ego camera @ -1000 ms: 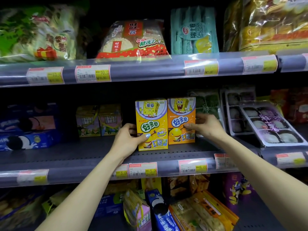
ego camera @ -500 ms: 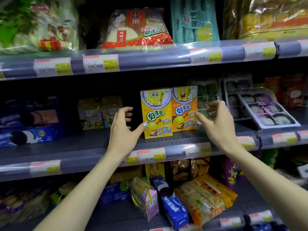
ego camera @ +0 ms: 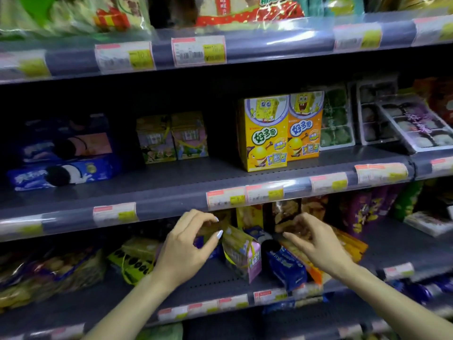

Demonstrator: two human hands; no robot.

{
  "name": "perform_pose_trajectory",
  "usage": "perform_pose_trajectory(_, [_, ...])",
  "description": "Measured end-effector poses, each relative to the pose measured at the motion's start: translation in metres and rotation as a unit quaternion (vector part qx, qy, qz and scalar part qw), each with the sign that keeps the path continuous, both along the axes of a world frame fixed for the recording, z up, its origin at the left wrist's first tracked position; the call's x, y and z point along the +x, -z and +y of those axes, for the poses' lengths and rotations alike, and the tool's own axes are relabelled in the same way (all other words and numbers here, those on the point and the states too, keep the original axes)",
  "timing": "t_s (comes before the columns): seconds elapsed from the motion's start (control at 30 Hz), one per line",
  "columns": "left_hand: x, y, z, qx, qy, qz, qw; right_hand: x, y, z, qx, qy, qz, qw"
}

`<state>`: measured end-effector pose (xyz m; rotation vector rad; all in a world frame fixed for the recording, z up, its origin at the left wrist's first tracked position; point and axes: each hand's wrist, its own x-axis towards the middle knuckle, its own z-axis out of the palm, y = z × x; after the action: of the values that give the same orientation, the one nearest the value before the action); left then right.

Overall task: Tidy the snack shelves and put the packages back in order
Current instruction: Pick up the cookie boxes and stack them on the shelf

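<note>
Low in the middle of the frame, on the lower shelf (ego camera: 220, 280), a small pink-and-purple carton with a yellow ribbon handle (ego camera: 245, 256) leans askew against a dark blue biscuit box (ego camera: 285, 266) that lies tipped forward, with an orange flat packet (ego camera: 348, 244) slanting behind it; this jumble looks like the next thing to be put straight. Both hands hover just before it, grasping nothing: the left hand (ego camera: 186, 246) has its fingers loosely spread beside the carton, the right hand (ego camera: 316, 246) reaches with relaxed fingers over the blue box, probably so each can take one side. Whether any fingertip already touches a package I cannot tell, as the picture is blurred.

Above, right of centre on the middle shelf (ego camera: 171, 177), a yellow cartoon-printed snack box (ego camera: 266, 133) and an orange one (ego camera: 305, 126) stand upright side by side, faces forward, apparently already in order. Two more ribbon-handled cartons (ego camera: 171, 138) stand further left.
</note>
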<state>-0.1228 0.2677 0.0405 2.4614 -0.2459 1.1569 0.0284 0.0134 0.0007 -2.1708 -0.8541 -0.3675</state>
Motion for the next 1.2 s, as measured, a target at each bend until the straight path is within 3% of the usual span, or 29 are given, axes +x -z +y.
perform_pose_trajectory(0.1, [-0.002, 0.013, 0.009, 0.012, 0.009, 0.040, 0.999, 0.001, 0.012, 0.009, -0.092, 0.016, 0.065, 0.994])
perform_pose_trajectory(0.2, [-0.001, 0.024, 0.017, -0.001, -0.009, 0.133, 0.991, 0.001, 0.023, 0.017, -0.164, 0.030, 0.126, 0.978])
perform_pose_trajectory(0.43, [0.019, 0.066, 0.049, -0.016, -0.122, 0.310, 0.943, 0.001, 0.044, 0.031, -0.240, 0.030, 0.204, 0.949])
perform_pose_trajectory(0.67, [0.052, 0.105, 0.081, -0.077, -0.171, 0.406, 0.895, 0.007, 0.050, 0.039, -0.259, 0.066, 0.225, 0.937])
perform_pose_trajectory(0.87, [0.070, 0.118, 0.093, -0.113, -0.170, 0.430, 0.879, 0.015, 0.052, 0.042, -0.247, 0.072, 0.252, 0.933])
perform_pose_trajectory(1.2, [0.090, 0.113, 0.102, -0.018, -0.257, 0.516, 0.817, 0.017, 0.049, 0.035, -0.145, 0.106, 0.262, 0.948])
